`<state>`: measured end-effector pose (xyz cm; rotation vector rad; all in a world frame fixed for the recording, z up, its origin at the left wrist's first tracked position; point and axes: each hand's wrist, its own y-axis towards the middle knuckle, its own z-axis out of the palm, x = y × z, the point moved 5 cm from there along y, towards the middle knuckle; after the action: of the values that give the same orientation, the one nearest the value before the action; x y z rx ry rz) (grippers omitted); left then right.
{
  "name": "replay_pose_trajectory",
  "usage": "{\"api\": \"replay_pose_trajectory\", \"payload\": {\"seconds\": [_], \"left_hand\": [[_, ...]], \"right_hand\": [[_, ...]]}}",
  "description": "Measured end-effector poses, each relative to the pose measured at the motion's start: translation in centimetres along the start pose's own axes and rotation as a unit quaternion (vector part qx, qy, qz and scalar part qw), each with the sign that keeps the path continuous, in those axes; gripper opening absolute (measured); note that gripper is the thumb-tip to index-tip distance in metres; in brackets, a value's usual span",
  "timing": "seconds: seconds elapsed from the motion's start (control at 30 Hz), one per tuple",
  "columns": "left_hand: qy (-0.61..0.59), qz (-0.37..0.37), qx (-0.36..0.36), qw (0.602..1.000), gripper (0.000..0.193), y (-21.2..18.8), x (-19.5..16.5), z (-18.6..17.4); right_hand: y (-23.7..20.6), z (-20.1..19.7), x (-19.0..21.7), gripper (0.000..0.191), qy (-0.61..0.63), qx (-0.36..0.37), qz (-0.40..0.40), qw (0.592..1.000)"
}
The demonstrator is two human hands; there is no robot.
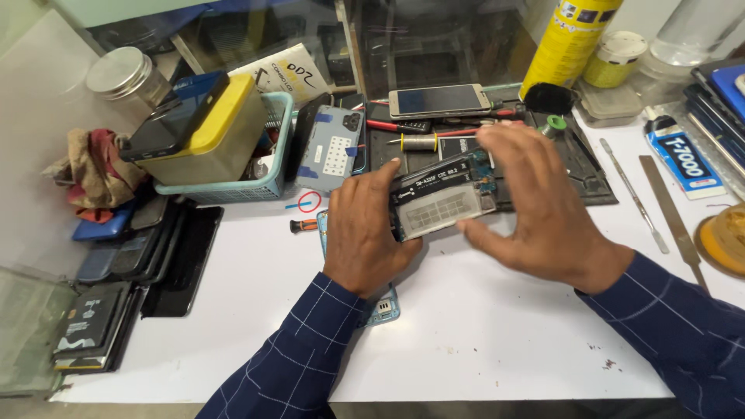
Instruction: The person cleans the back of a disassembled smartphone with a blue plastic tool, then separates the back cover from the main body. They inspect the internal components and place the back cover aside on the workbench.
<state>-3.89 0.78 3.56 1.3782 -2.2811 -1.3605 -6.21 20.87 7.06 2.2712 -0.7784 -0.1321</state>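
Note:
Both hands hold an opened phone body (442,198) above the white bench, its back off so a battery and circuit board show. My left hand (365,229) grips its left end, fingers wrapped under and thumb on top. My right hand (535,206) clasps the right end, fingers over the top edge and thumb against the lower edge. Under my left wrist lies a light blue phone cover (384,309), mostly hidden. A small orange-handled screwdriver (303,225) lies just left of my left hand.
A black work mat (590,174) behind holds a gold phone (438,99), solder spool and tools. Left: a teal basket (272,174) with a yellow box, stacked phones (155,248), batteries. Right: metal spudgers (636,194), a glue tube (687,159), a yellow spray can (566,43).

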Motion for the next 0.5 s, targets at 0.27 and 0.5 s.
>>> {"api": "replay_pose_trajectory", "payload": {"seconds": [0.27,0.5], "left_hand": [[-0.035,0.028,0.012,0.999,0.095,-0.6,-0.6,0.1],[-0.016,0.028,0.023,0.999,0.098,-0.8,0.4,0.6]], "right_hand": [[-0.1,3.3,0.2,0.095,-0.070,0.049,-0.069,0.994],[-0.5,4.9,-0.9,0.101,-0.118,0.017,-0.096,0.988]]}}
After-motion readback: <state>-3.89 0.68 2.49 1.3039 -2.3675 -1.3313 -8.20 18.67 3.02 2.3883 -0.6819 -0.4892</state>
